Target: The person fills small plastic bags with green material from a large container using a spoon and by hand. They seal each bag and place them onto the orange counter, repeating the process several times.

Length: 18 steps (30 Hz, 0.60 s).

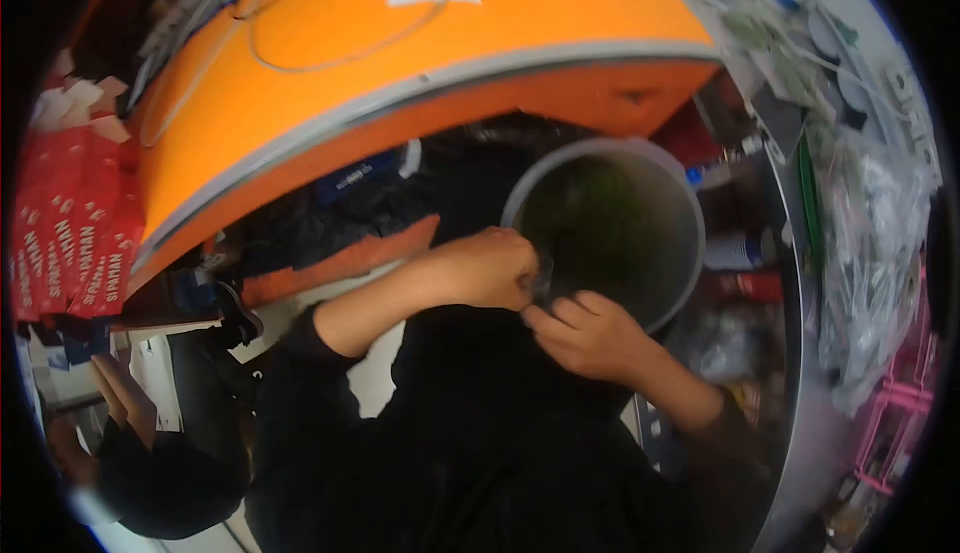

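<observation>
My left hand (495, 268) is closed in a fist at the near left rim of the bucket. Close beside it, my right hand (590, 335) has its fingers bent together in a pinch. Something small and clear (543, 275) shows between the two hands; its kind is too blurred to make out. Both hands are over the near edge of a round whitish plastic bucket (694, 243). Inside the bucket lies a dark green leafy-looking mass (605, 203), blurred and in shadow.
An orange-topped counter (560, 8) curves across the far side. Red printed packets (85, 223) stand at the left, above another person's arm (130, 408). Clear plastic bags (870, 263) and a pink rack (895, 403) are at the right.
</observation>
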Motion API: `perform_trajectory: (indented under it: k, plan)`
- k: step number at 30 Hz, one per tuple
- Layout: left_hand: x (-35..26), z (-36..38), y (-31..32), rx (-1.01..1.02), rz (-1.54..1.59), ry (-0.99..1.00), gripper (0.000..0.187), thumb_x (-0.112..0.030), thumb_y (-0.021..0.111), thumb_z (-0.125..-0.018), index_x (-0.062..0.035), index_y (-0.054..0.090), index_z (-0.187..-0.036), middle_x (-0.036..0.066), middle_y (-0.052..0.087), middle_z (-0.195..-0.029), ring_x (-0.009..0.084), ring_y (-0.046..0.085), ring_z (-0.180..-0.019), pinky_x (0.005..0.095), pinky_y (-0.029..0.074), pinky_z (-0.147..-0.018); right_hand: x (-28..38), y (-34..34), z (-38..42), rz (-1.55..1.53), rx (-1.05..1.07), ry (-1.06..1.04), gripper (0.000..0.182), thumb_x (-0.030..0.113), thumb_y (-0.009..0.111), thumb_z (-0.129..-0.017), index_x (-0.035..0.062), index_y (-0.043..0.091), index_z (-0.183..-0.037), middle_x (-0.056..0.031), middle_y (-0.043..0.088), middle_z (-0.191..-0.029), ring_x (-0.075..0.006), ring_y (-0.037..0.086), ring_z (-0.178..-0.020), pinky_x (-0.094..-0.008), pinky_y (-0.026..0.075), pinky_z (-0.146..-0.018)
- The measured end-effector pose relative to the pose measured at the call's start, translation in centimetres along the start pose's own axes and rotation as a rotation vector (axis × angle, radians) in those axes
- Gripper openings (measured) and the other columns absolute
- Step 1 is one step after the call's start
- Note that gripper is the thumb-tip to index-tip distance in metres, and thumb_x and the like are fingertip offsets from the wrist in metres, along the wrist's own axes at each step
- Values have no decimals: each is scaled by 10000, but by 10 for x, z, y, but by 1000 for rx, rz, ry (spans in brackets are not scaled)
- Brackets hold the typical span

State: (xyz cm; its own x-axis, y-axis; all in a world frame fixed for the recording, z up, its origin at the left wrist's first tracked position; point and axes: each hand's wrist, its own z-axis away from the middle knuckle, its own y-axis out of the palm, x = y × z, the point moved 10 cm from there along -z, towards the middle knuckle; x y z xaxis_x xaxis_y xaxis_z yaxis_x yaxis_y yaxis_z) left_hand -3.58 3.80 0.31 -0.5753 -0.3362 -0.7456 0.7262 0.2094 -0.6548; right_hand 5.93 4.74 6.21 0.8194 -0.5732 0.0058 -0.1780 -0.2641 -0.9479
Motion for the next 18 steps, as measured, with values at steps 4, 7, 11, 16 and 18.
perform_trajectory:
  k: [4, 7, 11, 16, 18]
  plan:
    - [-8, 12, -2, 206, 167, -99, 390, -277, 726, -679, 19, 604, -901, 187, 622, -864, 321, 621, -874, 369, 483, -755, -9, 8, 10, -356, 14, 185, 192, 141, 583, -765, 119, 644, -946, 6, 609, -830, -139, 591, -663, -267, 454, -535]
    - [-23, 22, 3, 121, 553, 170, 833, -433, 795, -662, 1, 411, -1260, 196, 521, -1214, 321, 529, -1119, 387, 413, -939, -31, 7, 9, -566, -192, 343, 230, 95, 612, -752, 119, 644, -978, -24, 630, -843, -197, 636, -671, -312, 504, -549]
    - [30, 37, 9, -224, 909, -147, 478, -267, 734, -770, -22, 515, -1118, 65, 594, -943, 174, 582, -903, 309, 459, -829, -84, 20, 17, -664, -344, 709, 206, 91, 591, -807, 102, 637, -1007, -114, 647, -888, -274, 648, -747, -351, 531, -633]
    - [73, 55, -14, -598, 1227, -165, 423, -294, 644, -835, 9, 502, -1095, 72, 576, -821, 179, 583, -811, 349, 447, -863, -98, 178, 82, -264, 502, 1078, 202, 143, 532, -854, 40, 642, -988, -187, 652, -900, -319, 662, -823, -380, 545, -685]
    - [79, 65, -22, -655, 1176, -145, 441, -317, 636, -841, 6, 492, -1105, 76, 572, -816, 188, 583, -811, 354, 440, -881, -101, 191, 93, -124, 668, 1017, 200, 130, 533, -840, 25, 651, -964, -172, 660, -849, -320, 667, -801, -392, 550, -683]
